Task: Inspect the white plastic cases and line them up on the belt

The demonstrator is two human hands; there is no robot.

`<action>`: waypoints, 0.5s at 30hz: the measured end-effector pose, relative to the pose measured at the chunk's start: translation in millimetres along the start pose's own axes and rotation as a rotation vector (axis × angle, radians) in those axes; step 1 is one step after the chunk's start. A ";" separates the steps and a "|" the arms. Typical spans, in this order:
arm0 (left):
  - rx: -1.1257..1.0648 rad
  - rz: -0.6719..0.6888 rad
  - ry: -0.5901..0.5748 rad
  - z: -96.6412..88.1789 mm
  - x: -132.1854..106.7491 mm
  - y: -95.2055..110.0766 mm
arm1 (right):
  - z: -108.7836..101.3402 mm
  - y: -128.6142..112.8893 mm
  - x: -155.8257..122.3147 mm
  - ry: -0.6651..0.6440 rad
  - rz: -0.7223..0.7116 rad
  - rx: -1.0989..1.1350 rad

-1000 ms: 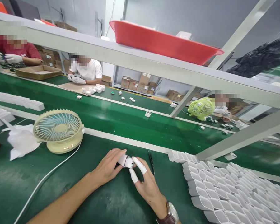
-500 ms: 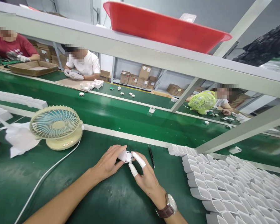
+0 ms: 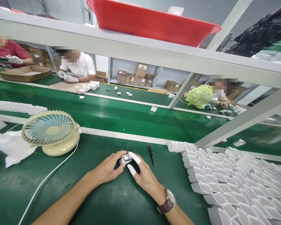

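Note:
My left hand [image 3: 107,168] and my right hand [image 3: 144,176] meet over the green table, both closed on a small white plastic housing [image 3: 125,159]. The left fingers wrap it from the left. The right thumb and forefinger, each in a white finger cot, pinch its right end. A watch with a brown strap [image 3: 168,201] sits on my right wrist. Black tweezers [image 3: 150,154] lie on the mat just right of my hands.
A cream desk fan [image 3: 50,132] with a white cable [image 3: 46,179] stands at left beside white plastic bags [image 3: 11,148]. Several rows of white housings [image 3: 227,184] fill the right. A green conveyor [image 3: 121,117] runs behind; people work across it. A red tray [image 3: 152,23] rests on the overhead shelf.
The view has shifted slightly, so the scene sits a little lower and to the left. My hands keep hold of the housing, which has turned so its open end faces up.

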State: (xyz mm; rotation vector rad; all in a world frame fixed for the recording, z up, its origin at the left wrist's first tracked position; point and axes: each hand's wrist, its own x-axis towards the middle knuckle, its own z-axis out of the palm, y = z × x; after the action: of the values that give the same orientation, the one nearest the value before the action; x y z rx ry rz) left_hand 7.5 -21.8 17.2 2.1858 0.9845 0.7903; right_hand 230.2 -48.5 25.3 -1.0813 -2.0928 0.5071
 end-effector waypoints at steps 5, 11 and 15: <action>0.038 0.036 0.065 -1.2 2.5 -2.8 | 3.7 3.6 -0.1 0.055 -0.011 0.013; 0.065 0.245 0.091 -4.4 6.8 -12.0 | 0.8 3.5 -0.2 0.043 -0.074 0.005; 0.085 0.247 0.062 -4.9 8.4 -10.4 | -2.7 -0.4 0.4 0.035 -0.101 -0.017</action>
State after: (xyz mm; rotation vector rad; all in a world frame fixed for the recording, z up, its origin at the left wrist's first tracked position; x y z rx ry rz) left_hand 4.1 -8.1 15.0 2.4010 0.7989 0.9489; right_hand 231.8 -48.4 27.4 -0.9817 -2.1116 0.4192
